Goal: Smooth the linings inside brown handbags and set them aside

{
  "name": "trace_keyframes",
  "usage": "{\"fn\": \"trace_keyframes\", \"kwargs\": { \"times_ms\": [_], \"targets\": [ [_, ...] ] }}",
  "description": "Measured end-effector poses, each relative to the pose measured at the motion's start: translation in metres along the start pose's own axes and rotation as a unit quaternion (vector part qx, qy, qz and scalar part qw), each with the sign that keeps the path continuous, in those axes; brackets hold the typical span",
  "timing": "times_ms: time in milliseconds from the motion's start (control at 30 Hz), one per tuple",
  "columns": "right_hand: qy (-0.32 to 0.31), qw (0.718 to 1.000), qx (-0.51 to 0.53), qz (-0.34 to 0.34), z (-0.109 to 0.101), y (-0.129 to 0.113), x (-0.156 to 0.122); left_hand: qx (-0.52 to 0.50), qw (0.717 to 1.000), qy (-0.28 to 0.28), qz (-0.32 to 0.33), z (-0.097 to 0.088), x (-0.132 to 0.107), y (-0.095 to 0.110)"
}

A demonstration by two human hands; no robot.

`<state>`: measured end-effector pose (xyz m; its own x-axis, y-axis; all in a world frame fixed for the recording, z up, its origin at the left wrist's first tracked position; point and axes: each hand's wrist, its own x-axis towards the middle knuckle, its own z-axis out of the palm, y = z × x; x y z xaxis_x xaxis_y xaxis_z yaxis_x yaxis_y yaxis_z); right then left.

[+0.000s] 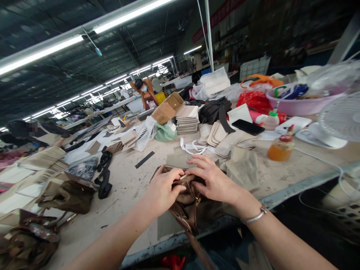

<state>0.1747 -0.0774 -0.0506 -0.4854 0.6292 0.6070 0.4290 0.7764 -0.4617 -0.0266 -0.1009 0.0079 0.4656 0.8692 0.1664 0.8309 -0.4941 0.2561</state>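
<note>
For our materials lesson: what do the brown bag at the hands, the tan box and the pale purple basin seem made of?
Brown bag: perhaps soft leather or coated fabric, with a low sheen; its folds and creases fit either.
Tan box: apparently matt cardboard, by its stiff, flat panels.
Pale purple basin: probably smooth plastic, by its even colour and thin wall.

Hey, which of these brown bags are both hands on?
The middle brown bag, at the near edge of the table: left hand and right hand meet at its opening. The other brown bags lie apart, far left.
</note>
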Motion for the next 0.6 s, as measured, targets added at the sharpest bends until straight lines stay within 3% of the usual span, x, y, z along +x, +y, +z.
{"fn": "trace_keyframes", "kwargs": {
  "times_ms": [200,600],
  "targets": [
    [0.011,1.0,-0.018,-0.008,0.0034,0.0013,0.0002,0.058,0.997,0.017,0.055,0.0053,0.0016,-0.0031],
    [0.039,0.999,0.025,-0.001,0.008,0.0006,0.0002,0.04,0.998,0.032,0.02,0.0082,0.0042,-0.0007]
  ]
}}
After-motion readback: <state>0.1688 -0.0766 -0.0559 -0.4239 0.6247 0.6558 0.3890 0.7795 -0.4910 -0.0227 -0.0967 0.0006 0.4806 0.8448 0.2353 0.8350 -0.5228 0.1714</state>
